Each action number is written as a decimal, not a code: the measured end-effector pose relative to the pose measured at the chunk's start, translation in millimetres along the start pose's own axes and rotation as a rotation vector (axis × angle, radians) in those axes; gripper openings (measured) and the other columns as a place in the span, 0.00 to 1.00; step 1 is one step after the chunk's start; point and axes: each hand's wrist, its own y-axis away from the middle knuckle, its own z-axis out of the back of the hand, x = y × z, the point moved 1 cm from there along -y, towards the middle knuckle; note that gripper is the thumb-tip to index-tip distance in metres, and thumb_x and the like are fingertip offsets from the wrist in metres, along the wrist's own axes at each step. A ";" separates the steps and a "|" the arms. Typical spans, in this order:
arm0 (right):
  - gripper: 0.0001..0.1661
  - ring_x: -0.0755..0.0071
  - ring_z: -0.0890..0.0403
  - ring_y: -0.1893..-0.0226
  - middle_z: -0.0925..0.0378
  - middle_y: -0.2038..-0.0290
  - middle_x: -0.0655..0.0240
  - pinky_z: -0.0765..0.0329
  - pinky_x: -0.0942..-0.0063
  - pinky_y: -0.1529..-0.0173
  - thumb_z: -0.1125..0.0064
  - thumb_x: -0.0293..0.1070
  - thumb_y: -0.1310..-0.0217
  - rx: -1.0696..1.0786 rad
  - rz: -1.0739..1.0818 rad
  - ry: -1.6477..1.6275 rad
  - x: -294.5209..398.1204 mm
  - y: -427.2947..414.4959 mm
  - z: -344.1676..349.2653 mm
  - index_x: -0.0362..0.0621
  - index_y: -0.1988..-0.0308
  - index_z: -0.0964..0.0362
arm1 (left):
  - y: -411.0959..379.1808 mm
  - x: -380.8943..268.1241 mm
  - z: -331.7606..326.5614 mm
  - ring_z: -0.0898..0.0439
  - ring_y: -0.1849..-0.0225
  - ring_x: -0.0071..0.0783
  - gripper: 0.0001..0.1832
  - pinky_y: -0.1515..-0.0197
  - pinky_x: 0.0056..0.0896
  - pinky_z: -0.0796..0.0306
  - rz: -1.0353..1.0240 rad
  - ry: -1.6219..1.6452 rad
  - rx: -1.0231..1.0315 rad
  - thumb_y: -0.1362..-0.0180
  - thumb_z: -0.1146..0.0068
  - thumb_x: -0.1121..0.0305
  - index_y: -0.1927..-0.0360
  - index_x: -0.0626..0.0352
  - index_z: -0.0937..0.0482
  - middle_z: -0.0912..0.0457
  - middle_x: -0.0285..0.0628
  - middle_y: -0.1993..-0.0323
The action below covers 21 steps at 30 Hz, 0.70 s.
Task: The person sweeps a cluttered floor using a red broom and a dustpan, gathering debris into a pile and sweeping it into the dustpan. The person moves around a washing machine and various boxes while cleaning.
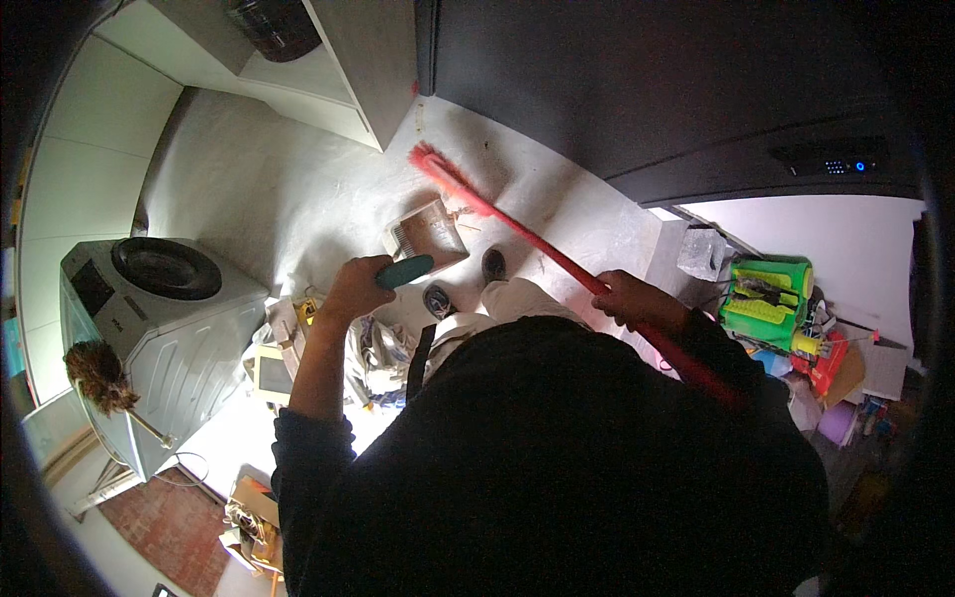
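Note:
My left hand (359,289) is closed around a dark green handle end (405,272). Below it a dustpan (430,233) with a comb-toothed edge rests on the floor; whether the green end belongs to the dustpan cannot be made out from above. My right hand (642,300) grips the red stick of a broom (545,244). The stick runs back under my right forearm, and the red bristle head (450,179) is at the floor just beyond the dustpan. Some debris (464,216) lies between the bristles and the dustpan's edge. My dark shoes stand right behind the dustpan.
To the left is a front-loading washing machine (164,321) with a brown duster (101,377) on it. A white cabinet (358,89) and a dark door (597,97) with a lit keypad lock border the floor ahead. Bags, boxes and a green-yellow container (768,302) are piled at both sides.

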 end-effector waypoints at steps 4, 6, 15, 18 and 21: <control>0.14 0.68 0.28 0.86 0.33 0.81 0.62 0.29 0.71 0.84 0.51 0.31 0.52 -0.137 0.005 0.184 -31.2 -67.5 -7.8 0.34 0.65 0.40 | -3.6 3.0 -1.1 0.23 0.66 0.47 0.20 0.62 0.40 0.29 0.007 -0.036 0.018 0.70 0.41 0.68 0.66 0.57 0.24 0.22 0.49 0.71; 0.14 0.63 0.26 0.86 0.32 0.81 0.58 0.27 0.68 0.82 0.52 0.30 0.53 -0.157 0.049 0.224 -47.0 -91.2 -17.3 0.33 0.66 0.41 | -4.9 -2.1 2.6 0.23 0.66 0.47 0.20 0.62 0.41 0.29 0.017 -0.034 0.027 0.70 0.41 0.68 0.66 0.57 0.24 0.22 0.49 0.71; 0.16 0.76 0.32 0.87 0.34 0.83 0.68 0.33 0.77 0.84 0.48 0.33 0.53 0.235 0.087 -0.235 -46.2 -52.8 -23.2 0.34 0.64 0.37 | -7.7 -2.9 7.7 0.23 0.69 0.49 0.17 0.64 0.42 0.30 0.017 -0.029 0.033 0.69 0.43 0.67 0.69 0.58 0.24 0.23 0.50 0.74; 0.13 0.81 0.36 0.90 0.37 0.84 0.72 0.36 0.81 0.88 0.52 0.30 0.49 0.107 -0.013 -0.190 -17.5 -2.3 -10.2 0.37 0.62 0.38 | -4.8 -3.4 8.8 0.23 0.69 0.49 0.17 0.65 0.42 0.30 0.043 0.006 0.028 0.69 0.43 0.67 0.69 0.58 0.24 0.23 0.51 0.75; 0.13 0.81 0.36 0.90 0.37 0.83 0.72 0.36 0.81 0.88 0.52 0.31 0.48 0.014 0.010 -0.159 -20.9 4.7 -2.6 0.37 0.61 0.38 | -4.7 -2.1 8.1 0.24 0.69 0.49 0.18 0.65 0.42 0.30 0.047 0.033 0.028 0.70 0.43 0.68 0.69 0.58 0.24 0.23 0.51 0.74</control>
